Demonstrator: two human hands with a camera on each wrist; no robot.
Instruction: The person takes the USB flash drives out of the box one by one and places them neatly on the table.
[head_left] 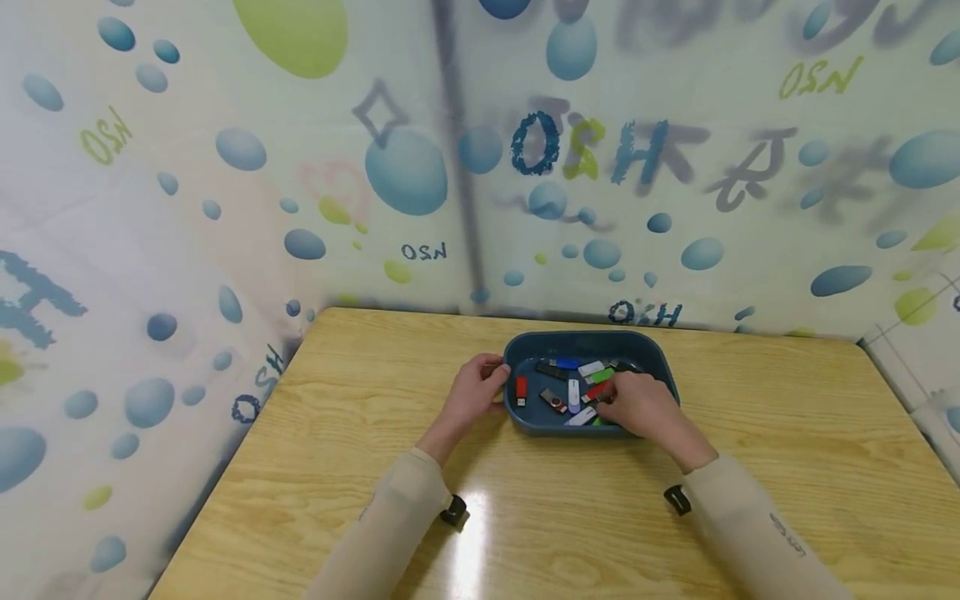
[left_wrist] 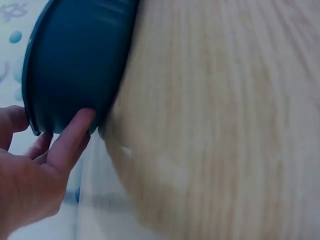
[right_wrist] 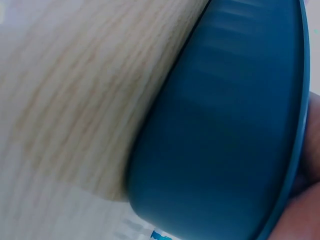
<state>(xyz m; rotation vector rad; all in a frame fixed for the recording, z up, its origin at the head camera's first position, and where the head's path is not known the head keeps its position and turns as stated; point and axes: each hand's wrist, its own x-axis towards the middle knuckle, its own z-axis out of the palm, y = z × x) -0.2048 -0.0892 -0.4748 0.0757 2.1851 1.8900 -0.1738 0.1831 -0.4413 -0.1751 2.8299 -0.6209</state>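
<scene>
A dark blue plastic tray (head_left: 558,431) stands on the wooden table, holding several USB sticks. My left hand (head_left: 474,388) grips the tray's left end, thumb at the rim. In the left wrist view, the fingers (left_wrist: 75,135) lie against the outer wall. My right hand (head_left: 643,406) reaches over the front rim into the right part, fingers bent down among the sticks. Near its fingertips are a red stick (head_left: 594,392), a green stick (head_left: 602,377) and a white stick (head_left: 581,416). Whether it pinches one is hidden; the right wrist view shows mostly the tray's outside wall (right_wrist: 220,120).
Elsewhere in the tray lie another red stick (head_left: 521,391), a white and purple stick (head_left: 573,396), a blue stick (head_left: 566,364) and a brown and silver stick (head_left: 553,400). Behind the table (head_left: 360,367) hangs a patterned cloth (head_left: 525,275).
</scene>
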